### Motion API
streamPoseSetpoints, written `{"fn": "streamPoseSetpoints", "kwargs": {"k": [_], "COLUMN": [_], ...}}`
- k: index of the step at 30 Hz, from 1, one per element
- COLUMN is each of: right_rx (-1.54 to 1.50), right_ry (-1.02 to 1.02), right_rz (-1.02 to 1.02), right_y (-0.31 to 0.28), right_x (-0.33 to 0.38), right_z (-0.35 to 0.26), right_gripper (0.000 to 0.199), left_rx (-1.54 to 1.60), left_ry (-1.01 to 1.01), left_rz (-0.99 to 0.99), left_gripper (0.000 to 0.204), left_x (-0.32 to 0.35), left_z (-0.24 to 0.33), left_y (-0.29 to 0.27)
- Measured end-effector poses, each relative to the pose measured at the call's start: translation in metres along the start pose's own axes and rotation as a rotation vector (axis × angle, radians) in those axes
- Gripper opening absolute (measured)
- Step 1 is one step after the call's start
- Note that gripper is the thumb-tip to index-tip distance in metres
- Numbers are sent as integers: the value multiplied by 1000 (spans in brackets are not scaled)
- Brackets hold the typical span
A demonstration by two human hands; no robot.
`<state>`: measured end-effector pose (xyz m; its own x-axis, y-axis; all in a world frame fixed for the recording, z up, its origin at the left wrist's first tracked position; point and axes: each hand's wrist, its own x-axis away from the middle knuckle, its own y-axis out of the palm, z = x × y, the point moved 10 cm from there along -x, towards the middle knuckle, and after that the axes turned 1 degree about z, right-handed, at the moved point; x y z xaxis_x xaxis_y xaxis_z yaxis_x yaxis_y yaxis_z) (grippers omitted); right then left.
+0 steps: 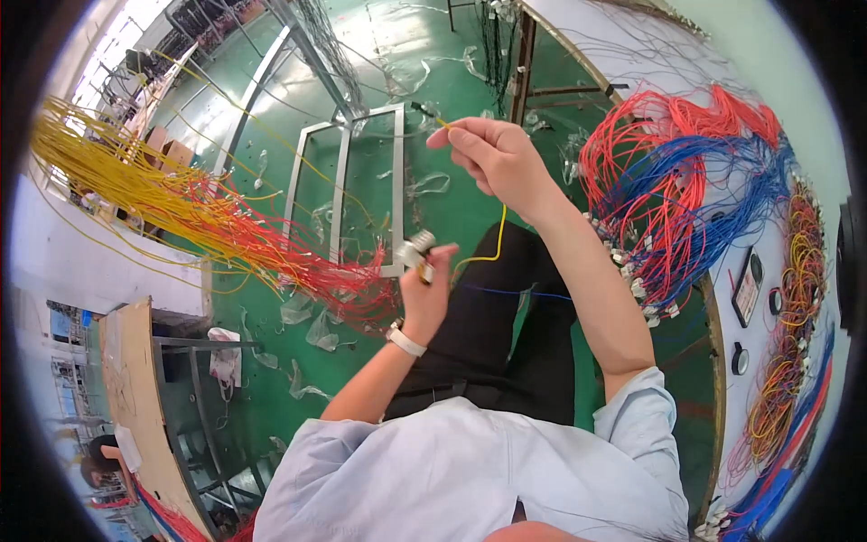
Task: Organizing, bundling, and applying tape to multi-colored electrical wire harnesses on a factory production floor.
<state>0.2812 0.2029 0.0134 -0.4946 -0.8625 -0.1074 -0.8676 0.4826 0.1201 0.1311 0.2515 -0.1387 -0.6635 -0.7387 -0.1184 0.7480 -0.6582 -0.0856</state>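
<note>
My right hand (pixel 508 164) is raised ahead of me, with thumb and forefinger pinching a yellow wire (pixel 502 233). Beyond the fingertips, the wire's end carries a small dark tip (pixel 422 108). From this hand the wire drops and bends back toward my left hand (pixel 426 294). The left hand, lower and nearer my lap, closes around a cluster of white connectors (pixel 417 247); how many is hard to make out. A thin blue wire (pixel 501 291) runs across my dark trousers near it.
Yellow wires (pixel 117 185) and red wires (pixel 298 271) hang in a long bundle at left. Red wires (pixel 632 122) and blue wires (pixel 695 190) with white connectors drape off the right table (pixel 727 312). A metal frame (pixel 398 181) stands ahead on the green floor, among plastic scraps (pixel 323 332).
</note>
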Motion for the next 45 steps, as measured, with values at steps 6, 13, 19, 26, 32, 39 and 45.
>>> {"fn": "streamPoseSetpoints", "kwargs": {"k": [6, 13, 19, 26, 32, 39, 45], "right_rx": [268, 403, 664, 486, 486, 333, 76], "right_ry": [-130, -208, -352, -347, -347, -177, -44], "right_rz": [120, 204, 470, 639, 599, 566, 500], "right_y": [-15, -12, -30, -54, -56, -77, -80], "right_x": [5, 17, 14, 46, 85, 145, 169], "right_z": [-6, -24, -26, -5, 49, 103, 98], "right_gripper": [24, 25, 23, 12, 11, 17, 14], "left_rx": [438, 641, 637, 646, 478, 325, -97], "left_ry": [61, -72, 39, -21, -97, -22, 323], "left_rz": [214, 19, -4, 487, -25, -106, -233], "left_gripper": [21, 19, 14, 23, 24, 15, 7], "left_x": [-52, -72, -45, -70, -38, -28, 14], "left_z": [107, 109, 126, 81, 72, 31, 42], "left_y": [-16, 15, 6, -58, 65, 96, 115]}}
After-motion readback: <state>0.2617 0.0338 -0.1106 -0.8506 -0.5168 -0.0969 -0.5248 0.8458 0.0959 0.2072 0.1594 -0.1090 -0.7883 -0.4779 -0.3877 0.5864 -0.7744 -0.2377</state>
